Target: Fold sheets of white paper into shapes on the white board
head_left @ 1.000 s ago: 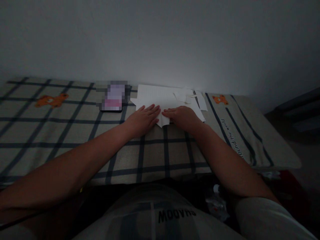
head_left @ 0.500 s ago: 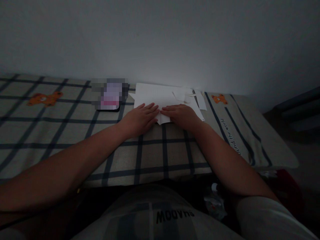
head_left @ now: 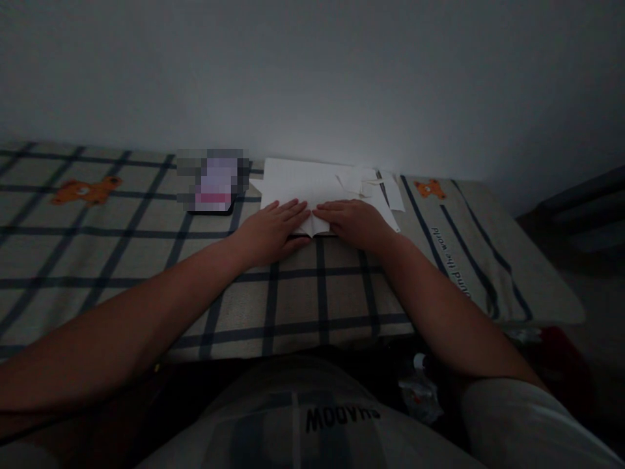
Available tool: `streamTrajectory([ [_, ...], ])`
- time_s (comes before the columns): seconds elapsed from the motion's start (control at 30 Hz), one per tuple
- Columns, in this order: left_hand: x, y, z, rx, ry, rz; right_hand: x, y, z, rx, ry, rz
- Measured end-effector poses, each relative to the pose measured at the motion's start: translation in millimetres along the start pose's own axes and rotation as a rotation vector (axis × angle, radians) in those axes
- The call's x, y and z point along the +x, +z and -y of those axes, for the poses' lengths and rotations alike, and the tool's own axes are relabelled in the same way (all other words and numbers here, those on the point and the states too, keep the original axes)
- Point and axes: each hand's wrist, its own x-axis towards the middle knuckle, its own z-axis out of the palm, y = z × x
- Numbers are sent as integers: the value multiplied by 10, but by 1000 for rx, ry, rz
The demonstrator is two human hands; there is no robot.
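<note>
My left hand (head_left: pixel 274 229) lies with fingers stretched out on white paper, its thumb along the front edge. Facing it, my right hand (head_left: pixel 360 221) rests flat with fingers extended, the two sets of fingertips almost meeting. Between the fingertips a white folded piece of paper (head_left: pixel 312 225) shows, with a crease and a small point at the front; most of it is hidden under my hands. Behind my fingers lies a wide white sheet (head_left: pixel 297 177). Torn paper scraps (head_left: pixel 359 184) sit on its right part, and a paper strip (head_left: pixel 393 192) lies at its right edge.
A phone (head_left: pixel 215 185) with a blurred-out screen lies left of the paper. The checked tablecloth (head_left: pixel 146 251) covers a table set against a grey wall (head_left: pixel 312 78). Below the front edge, a clear bottle with a white cap (head_left: pixel 418 362) stands by my right arm.
Both hands stay flat on the paper. My left thumb has spread a little from the fingers, and the front point of the folded paper looks slightly shorter.
</note>
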Motion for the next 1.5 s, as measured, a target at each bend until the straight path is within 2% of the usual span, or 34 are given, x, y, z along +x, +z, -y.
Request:
streamTrajectory([
  [0.3, 16, 12, 90, -6, 5, -11, 9, 72, -12, 18, 30, -16],
  [0.7, 30, -10, 59, -7, -19, 26, 33, -14, 84, -34, 105, 72],
  [1.17, 44, 10, 55, -19, -32, 24, 16, -53, 141, -84, 127, 71],
  [1.23, 41, 14, 61, -17, -31, 20, 11, -58, 128, -85, 110, 57],
  [1.37, 30, 6, 58, 2, -14, 26, 6, -42, 59, -43, -11, 22],
  [1.5, 23, -8, 32, 32, -8, -7, 13, -25, 23, -34, -4, 12],
])
